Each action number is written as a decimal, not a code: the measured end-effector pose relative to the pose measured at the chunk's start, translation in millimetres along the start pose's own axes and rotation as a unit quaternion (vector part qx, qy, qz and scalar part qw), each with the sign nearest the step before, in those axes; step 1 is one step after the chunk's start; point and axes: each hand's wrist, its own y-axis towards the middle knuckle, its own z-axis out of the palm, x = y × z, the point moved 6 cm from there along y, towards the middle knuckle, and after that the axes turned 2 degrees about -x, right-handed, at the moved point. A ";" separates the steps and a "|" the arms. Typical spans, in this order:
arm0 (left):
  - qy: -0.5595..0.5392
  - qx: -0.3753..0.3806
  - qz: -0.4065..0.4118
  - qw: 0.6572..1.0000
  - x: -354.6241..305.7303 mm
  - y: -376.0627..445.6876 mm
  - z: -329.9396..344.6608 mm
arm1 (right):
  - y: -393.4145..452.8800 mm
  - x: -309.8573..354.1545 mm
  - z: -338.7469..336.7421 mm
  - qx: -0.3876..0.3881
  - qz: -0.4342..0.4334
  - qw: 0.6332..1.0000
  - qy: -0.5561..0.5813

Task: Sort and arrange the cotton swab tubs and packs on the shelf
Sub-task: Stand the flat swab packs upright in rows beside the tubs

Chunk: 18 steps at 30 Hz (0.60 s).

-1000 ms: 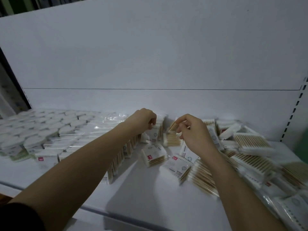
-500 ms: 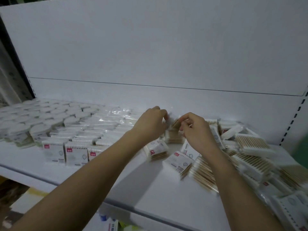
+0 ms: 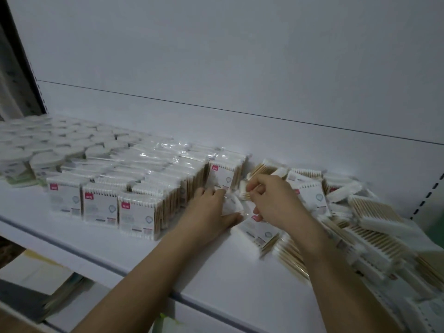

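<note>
Gripping one swab pack (image 3: 230, 205), both hands (image 3: 240, 207); red labels unreadable.

no readable text anywhere: only small red label patches with blurred white marks on the upright swab packs (image 3: 135, 218), plus illegible grey print and barcodes lower down.
</note>
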 end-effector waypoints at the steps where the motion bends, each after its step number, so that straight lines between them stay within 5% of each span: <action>1: 0.008 -0.001 0.008 1.000 -1.3 -0.2 0.2 | 1.1 -0.7 0.3 -0.002 -0.004 1.000 -0.006; 6: 0.009 -0.025 0.058 0.998 -8.3 2.9 -2.1 | 2.7 0.4 -2.5 -0.016 -0.024 0.999 -0.016; 11: -0.053 -0.135 0.163 0.976 -19.1 8.4 -18.7 | 0.9 4.1 4.0 0.049 -0.064 0.996 -0.031; 14: -0.090 -0.221 0.225 0.944 -25.7 0.9 -31.8 | 0.6 10.2 2.8 0.060 -0.089 0.994 0.033; 18: -0.200 -0.269 0.199 0.921 -30.3 -13.3 -53.5 | -0.1 11.5 -11.7 0.017 -0.043 0.975 0.215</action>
